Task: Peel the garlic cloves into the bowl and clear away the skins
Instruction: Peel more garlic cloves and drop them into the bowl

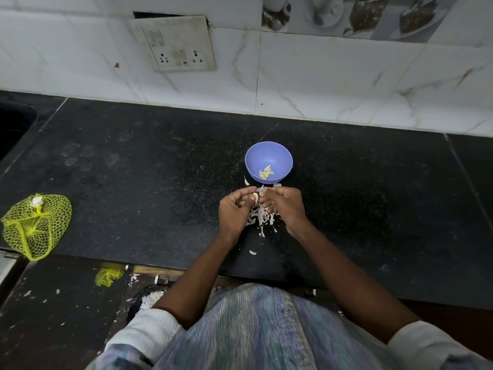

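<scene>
Pale garlic clove (256, 196), half-hidden between both hands' curled fingers (246, 196).

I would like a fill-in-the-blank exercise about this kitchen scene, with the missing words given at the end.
1. The peeled cloves lie inside a small ____ bowl.
2. The left hand and the right hand together hold one ____ clove.
3. A heap of loose skins lies on the ____ counter, under the hands.
4. A ____ net bag lies on the counter at the person's left.

Missing words: blue; garlic; black; yellow
</scene>
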